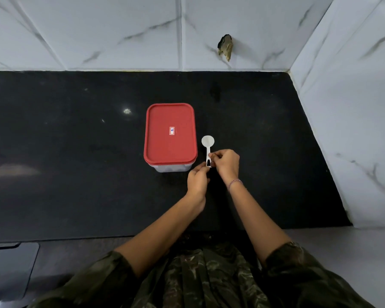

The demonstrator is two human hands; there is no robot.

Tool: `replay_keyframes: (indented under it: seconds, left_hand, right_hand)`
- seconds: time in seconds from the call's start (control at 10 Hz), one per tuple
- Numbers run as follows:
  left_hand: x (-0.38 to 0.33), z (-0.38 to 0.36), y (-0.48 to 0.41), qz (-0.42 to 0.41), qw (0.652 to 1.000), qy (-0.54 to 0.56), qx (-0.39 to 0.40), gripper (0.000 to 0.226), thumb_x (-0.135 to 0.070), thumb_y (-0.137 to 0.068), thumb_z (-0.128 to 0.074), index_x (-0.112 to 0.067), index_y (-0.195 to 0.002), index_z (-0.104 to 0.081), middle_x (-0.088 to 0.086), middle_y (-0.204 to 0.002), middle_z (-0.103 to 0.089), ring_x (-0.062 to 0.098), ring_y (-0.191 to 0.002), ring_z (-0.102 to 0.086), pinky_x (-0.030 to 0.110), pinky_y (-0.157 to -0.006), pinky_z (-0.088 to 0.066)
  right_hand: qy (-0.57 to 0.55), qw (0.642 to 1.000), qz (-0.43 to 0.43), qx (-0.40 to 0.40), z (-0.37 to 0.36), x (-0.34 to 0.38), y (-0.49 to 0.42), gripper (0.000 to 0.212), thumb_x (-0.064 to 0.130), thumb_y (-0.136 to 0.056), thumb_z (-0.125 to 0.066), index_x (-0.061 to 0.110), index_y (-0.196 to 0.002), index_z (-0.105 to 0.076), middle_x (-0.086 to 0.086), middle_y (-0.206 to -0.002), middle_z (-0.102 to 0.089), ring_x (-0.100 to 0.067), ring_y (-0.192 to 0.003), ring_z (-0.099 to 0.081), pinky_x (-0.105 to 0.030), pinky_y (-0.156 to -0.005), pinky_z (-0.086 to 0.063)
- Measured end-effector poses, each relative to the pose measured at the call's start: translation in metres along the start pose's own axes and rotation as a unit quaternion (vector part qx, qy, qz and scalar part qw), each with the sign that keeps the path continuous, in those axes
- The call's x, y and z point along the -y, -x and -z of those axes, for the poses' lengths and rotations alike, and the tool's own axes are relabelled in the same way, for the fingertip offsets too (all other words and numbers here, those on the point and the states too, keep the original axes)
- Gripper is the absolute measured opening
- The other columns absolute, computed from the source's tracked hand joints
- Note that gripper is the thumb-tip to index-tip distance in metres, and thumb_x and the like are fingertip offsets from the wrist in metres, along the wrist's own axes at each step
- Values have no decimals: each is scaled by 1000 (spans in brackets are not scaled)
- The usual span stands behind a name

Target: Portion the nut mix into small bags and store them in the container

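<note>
Hands together, left hand [197, 177] and right hand [226, 162] both pinching the handle end of the white scoop [207, 142], probably readying it for portioning, just right of the red-lidded container [170, 134], closed, on the black worktop [76, 152].

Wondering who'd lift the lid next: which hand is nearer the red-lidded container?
Left. The left hand sits just off the container at its front right corner; the right hand is farther right, beyond the white scoop both pinch.
</note>
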State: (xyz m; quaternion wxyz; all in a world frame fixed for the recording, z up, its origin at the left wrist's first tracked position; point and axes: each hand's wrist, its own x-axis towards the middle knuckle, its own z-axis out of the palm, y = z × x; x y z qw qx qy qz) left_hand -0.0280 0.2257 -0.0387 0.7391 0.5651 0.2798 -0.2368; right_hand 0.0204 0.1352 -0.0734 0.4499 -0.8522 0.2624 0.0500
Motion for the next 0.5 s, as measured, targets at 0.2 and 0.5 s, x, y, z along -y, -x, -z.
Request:
replay_keyframes:
  seconds: [0.2,0.5]
  left_hand:
    - [2,-1,-4,-11,999,-27,-17,36,-7,-99,-42,-10,-132,-52,-4,-108,-60,2,-91,-56,16,-75,-43]
    - [2,11,27,-77,967,-242,-8,40,-16,-98,-46,-17,-138,-49,-5,-126,-58,-5,-94,-51,13,-79,-39]
  right_hand:
    - [-3,1000,-7,0,-4,0,-5,15,17,-88,-65,5,-93,-72,-10,-83,-71,-17,-74,-67,-23,-68,-51]
    - [-45,999,1,-20,4,1,9,30,30,-95,-54,5,-85,-68,-5,-68,-62,-13,-60,-59,-24,-61,-51]
